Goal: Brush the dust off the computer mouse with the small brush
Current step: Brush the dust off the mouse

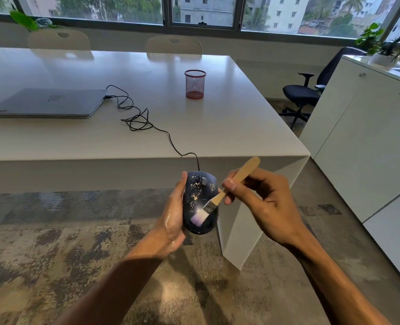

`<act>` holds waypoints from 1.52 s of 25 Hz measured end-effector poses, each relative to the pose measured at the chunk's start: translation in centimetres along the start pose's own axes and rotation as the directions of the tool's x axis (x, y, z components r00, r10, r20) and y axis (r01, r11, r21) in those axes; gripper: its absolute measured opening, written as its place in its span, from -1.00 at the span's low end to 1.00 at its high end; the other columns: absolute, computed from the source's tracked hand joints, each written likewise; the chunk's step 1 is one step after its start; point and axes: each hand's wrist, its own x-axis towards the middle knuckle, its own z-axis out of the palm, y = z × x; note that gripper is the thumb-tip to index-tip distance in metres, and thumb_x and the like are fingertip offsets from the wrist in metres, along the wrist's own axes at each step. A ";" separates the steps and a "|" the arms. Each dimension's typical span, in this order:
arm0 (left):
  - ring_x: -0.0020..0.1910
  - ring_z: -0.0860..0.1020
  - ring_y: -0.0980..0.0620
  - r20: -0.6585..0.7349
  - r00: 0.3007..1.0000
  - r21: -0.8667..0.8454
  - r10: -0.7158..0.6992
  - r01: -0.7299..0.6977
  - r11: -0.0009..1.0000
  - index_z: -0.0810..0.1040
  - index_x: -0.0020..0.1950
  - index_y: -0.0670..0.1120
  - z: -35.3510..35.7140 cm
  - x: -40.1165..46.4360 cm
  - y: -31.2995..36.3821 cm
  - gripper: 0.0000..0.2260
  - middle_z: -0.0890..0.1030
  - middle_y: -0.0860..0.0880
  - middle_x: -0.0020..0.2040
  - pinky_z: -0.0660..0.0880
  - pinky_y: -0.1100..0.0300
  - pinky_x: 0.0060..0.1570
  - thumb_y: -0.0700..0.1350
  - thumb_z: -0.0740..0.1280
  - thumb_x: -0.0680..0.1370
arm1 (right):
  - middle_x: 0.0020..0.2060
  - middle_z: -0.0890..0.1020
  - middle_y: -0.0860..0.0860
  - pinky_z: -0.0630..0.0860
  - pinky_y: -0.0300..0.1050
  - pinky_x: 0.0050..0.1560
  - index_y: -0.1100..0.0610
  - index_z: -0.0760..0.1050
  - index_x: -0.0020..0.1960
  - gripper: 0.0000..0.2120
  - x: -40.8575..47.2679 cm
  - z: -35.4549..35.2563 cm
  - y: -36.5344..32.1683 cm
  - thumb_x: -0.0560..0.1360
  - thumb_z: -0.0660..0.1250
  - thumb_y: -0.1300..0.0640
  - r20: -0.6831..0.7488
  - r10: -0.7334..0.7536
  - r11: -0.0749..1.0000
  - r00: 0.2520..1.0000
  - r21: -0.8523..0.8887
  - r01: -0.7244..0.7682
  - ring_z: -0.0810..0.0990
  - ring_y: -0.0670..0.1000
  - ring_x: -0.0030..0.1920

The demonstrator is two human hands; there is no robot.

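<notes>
Two hands working | left hand [174, 214] cupping computer mouse [200, 202] | right hand [260, 200] pinching small brush [227, 191], bristles touching mouse's near end, handle angling up-right

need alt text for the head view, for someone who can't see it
The left hand holds a dusty dark mouse above the floor while the right hand presses a small wooden brush onto its rear. The mouse's cable runs back over a white table to a closed laptop.
</notes>
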 end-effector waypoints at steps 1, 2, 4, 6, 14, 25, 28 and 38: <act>-0.08 0.59 -0.12 -0.002 1.000 0.008 0.001 -0.001 1.000 0.52 0.26 -0.25 0.1 0.0 0.0 -0.40 0.60 -0.25 -0.01 0.47 -0.07 0.13 0.23 0.07 0.58 | -0.29 0.69 0.02 0.60 -0.11 0.00 0.13 0.62 -0.08 -0.86 0.1 0.1 0.1 0.54 0.34 0.09 -0.002 0.013 0.999 1.000 -0.037 -0.013 0.69 -0.01 -0.22; -0.07 0.60 -0.13 -0.013 1.000 0.013 -0.003 0.004 1.000 0.57 0.22 -0.20 0.2 -0.1 -0.1 -0.42 0.62 -0.25 0.01 0.47 -0.09 0.15 0.24 0.09 0.56 | -0.29 0.69 0.02 0.62 -0.06 0.00 0.13 0.62 -0.07 -0.85 0.4 0.2 0.2 0.54 0.33 0.07 -0.046 0.020 0.997 0.999 -0.068 -0.023 0.69 -0.01 -0.21; -0.06 0.63 -0.14 -0.050 0.999 0.024 -0.014 0.015 1.000 0.63 0.16 -0.12 0.3 -0.2 -0.2 -0.48 0.65 -0.25 0.07 0.49 -0.11 0.17 0.23 0.10 0.56 | -0.29 0.68 -0.02 0.64 -0.02 -0.01 0.12 0.61 -0.04 -0.82 1.2 0.1 0.5 0.54 0.30 0.04 -0.189 -0.002 0.991 0.982 -0.129 -0.023 0.69 -0.04 -0.19; -0.06 0.64 -0.13 -0.066 0.998 0.027 -0.021 0.023 0.999 0.63 0.14 -0.08 0.4 -0.4 -0.3 -0.52 0.65 -0.25 0.08 0.50 -0.11 0.17 0.20 0.07 0.59 | -0.30 0.68 -0.03 0.64 -0.04 -0.02 0.07 0.60 -0.04 -0.85 1.8 -0.2 0.6 0.55 0.29 0.03 -0.301 -0.042 0.987 0.953 -0.162 -0.007 0.69 -0.07 -0.19; 0.00 0.65 -0.15 -0.114 0.993 0.105 -0.028 0.040 0.994 0.65 0.13 -0.03 0.7 -0.7 -0.3 -0.52 0.69 -0.22 0.07 0.53 -0.13 0.18 0.19 0.03 0.62 | -0.28 0.69 -0.03 0.63 -0.07 -0.02 0.13 0.61 -0.07 -0.86 1.8 0.3 0.5 0.57 0.32 0.11 -0.088 -0.010 0.983 0.996 -0.181 -0.006 0.69 -0.05 -0.21; 0.15 0.59 -0.19 -0.094 0.994 0.119 -0.050 0.061 0.991 0.56 0.28 -0.10 -0.1 -0.9 -1.0 -0.49 0.61 -0.25 0.22 0.43 -0.20 0.30 0.20 0.05 0.60 | -0.30 0.67 0.00 0.62 -0.10 -0.03 0.17 0.61 -0.05 -0.87 2.5 0.4 1.6 0.58 0.31 0.16 -0.152 0.046 0.991 0.987 -0.116 -0.064 0.68 -0.05 -0.22; 0.05 0.63 -0.12 -0.084 0.995 0.105 -0.051 0.060 0.993 0.54 0.29 -0.10 0.1 -1.0 -1.0 -0.51 0.64 -0.24 0.14 0.50 -0.11 0.22 0.16 0.01 0.63 | -0.30 0.67 -0.08 0.61 -0.16 -0.07 0.09 0.60 -0.05 -0.88 2.7 0.3 1.4 0.58 0.30 0.11 -0.293 -0.010 0.979 0.956 -0.196 -0.050 0.68 -0.10 -0.22; 0.18 0.57 -0.18 -0.105 0.991 0.092 -0.086 0.096 0.991 0.52 0.31 -0.14 0.0 -1.2 -1.1 -0.48 0.60 -0.26 0.21 0.40 -0.16 0.35 0.17 0.01 0.62 | -0.30 0.64 -0.02 0.64 -0.19 -0.24 0.09 0.58 -0.04 -0.93 2.3 0.0 0.3 0.54 0.35 0.23 -0.337 -0.029 0.983 0.941 -0.180 -0.035 0.66 -0.03 -0.30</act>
